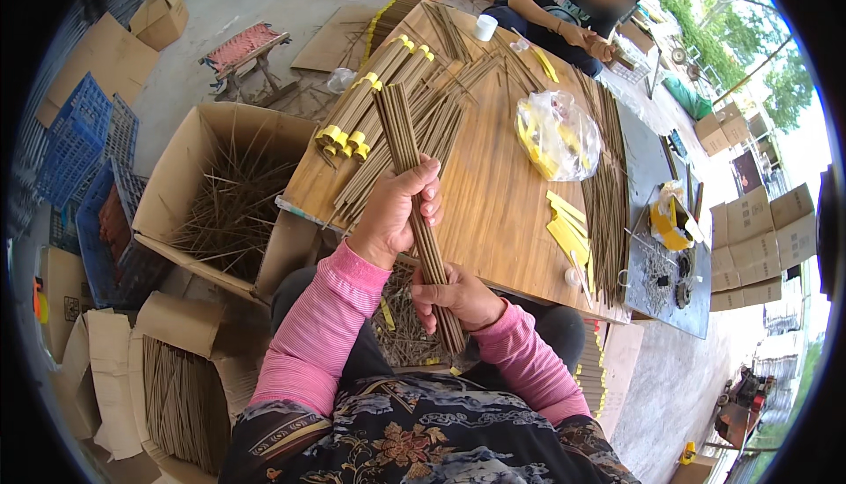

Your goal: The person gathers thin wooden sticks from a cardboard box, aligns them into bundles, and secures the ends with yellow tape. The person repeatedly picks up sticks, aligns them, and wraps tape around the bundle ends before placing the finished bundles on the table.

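Observation:
A long bundle of thin brown incense sticks (402, 130) stands tilted in front of me, over the near edge of the wooden table (493, 193). My left hand (395, 212) is closed round its middle, thumb across the front. Lower down, my right hand (463, 297) grips the same bundle near its bottom end. Beyond my left hand lie loose incense sticks (438, 136) and several finished-looking bundles with yellow bands (374, 100). Yellow paper strips (568, 230) rest on the table's right side, near a clear plastic bag (557, 136) with yellow pieces in it.
An open carton (167, 162) of jumbled sticks stands left of the table, with another carton (145, 387) of sticks nearer me. Blue crates (77, 145) stack at far left. Across the table sits another person (564, 3). A dark side table (648, 219) adjoins at right.

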`<state>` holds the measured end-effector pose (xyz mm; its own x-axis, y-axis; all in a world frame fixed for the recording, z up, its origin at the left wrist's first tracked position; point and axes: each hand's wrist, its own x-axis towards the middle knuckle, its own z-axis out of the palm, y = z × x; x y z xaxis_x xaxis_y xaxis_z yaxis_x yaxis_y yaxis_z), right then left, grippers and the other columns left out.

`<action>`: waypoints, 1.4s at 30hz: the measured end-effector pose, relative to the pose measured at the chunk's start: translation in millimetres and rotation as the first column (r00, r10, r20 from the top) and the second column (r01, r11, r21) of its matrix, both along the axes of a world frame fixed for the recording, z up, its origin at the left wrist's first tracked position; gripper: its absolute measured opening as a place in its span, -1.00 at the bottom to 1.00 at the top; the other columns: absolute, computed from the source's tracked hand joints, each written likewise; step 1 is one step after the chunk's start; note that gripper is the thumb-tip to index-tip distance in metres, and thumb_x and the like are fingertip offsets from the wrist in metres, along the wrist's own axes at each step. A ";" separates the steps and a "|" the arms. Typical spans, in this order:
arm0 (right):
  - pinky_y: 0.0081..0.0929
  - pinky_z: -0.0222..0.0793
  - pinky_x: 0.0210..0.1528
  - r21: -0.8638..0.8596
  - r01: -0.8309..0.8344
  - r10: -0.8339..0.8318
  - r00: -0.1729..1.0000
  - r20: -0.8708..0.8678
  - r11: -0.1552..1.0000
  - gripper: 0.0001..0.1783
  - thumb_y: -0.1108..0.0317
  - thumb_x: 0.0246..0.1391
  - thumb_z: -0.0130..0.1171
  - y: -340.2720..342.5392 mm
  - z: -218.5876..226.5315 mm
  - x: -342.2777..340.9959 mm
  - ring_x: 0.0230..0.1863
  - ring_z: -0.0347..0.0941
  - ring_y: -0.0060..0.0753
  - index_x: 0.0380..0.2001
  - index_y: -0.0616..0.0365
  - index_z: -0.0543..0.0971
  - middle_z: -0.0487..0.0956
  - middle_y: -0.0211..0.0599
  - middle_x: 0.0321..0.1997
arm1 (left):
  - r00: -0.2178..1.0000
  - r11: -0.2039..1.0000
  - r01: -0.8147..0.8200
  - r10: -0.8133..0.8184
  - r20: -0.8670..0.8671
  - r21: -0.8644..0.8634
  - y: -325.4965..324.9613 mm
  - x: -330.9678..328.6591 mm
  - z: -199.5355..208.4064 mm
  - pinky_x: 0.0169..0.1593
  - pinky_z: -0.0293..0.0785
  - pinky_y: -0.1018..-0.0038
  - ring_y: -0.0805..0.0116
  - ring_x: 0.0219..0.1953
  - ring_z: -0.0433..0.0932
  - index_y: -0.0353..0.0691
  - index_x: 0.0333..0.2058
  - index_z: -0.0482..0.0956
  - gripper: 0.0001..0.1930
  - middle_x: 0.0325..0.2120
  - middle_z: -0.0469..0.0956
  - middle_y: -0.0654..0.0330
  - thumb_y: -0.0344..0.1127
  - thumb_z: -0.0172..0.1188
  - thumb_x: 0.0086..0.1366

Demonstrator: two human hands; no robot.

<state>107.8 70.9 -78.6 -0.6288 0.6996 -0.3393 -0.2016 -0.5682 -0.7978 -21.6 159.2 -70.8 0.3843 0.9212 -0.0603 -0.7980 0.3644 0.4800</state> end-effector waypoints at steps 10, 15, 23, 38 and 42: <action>-0.65 0.22 -0.75 0.002 0.023 -0.023 0.997 0.067 1.000 -0.83 0.38 0.03 0.09 -3.9 0.2 0.8 -0.80 0.25 -0.63 -0.47 0.17 0.31 0.34 -0.46 -0.72 | 0.998 0.998 -0.058 0.058 -0.009 -0.031 5.2 -4.5 2.6 -0.70 0.22 0.61 0.58 -0.74 0.27 -0.11 -0.49 0.36 -0.87 -0.72 0.29 0.38 -0.34 0.16 0.14; -0.62 0.23 -0.75 0.096 0.008 -0.034 0.963 0.266 0.995 -0.84 0.39 0.03 0.07 -5.3 4.1 -2.0 -0.79 0.27 -0.60 -0.48 0.20 0.32 0.36 -0.42 -0.72 | 0.990 0.994 -0.112 0.111 -0.091 -0.004 3.7 -5.7 3.3 -0.68 0.26 0.59 0.55 -0.73 0.29 -0.13 -0.50 0.37 -0.87 -0.72 0.32 0.35 -0.34 0.17 0.12; -0.61 0.22 -0.75 0.285 0.033 -0.146 0.912 0.384 0.958 -0.79 0.33 0.05 0.09 -3.5 -1.0 -8.2 -0.78 0.29 -0.61 -0.47 0.22 0.32 0.36 -0.44 -0.71 | 0.990 0.995 -0.101 0.098 -0.100 -0.021 1.0 -6.4 -0.9 -0.67 0.23 0.59 0.56 -0.73 0.29 -0.13 -0.50 0.38 -0.87 -0.71 0.33 0.35 -0.35 0.17 0.12; -0.30 0.28 -0.51 0.512 -0.093 -0.336 0.654 0.678 0.854 -0.66 0.24 -0.08 0.15 -12.1 -11.8 -10.0 -0.60 0.39 -0.10 -0.42 0.34 0.36 0.38 -0.02 -0.70 | 0.949 0.956 -0.287 0.276 -0.154 -0.057 17.5 -27.7 -5.0 -0.65 0.30 0.58 0.53 -0.74 0.31 -0.14 -0.52 0.41 -0.87 -0.73 0.35 0.34 -0.33 0.19 0.11; -0.46 0.20 -0.70 0.652 -0.106 -0.459 0.626 0.631 0.751 -0.70 0.25 -0.04 0.13 -11.8 -13.6 -8.4 -0.76 0.28 -0.53 -0.50 0.29 0.35 0.31 -0.35 -0.76 | 0.951 0.954 -0.299 0.298 -0.086 -0.005 18.8 -26.7 -1.5 -0.62 0.34 0.57 0.51 -0.72 0.34 -0.16 -0.50 0.41 -0.84 -0.69 0.37 0.32 -0.28 0.20 0.11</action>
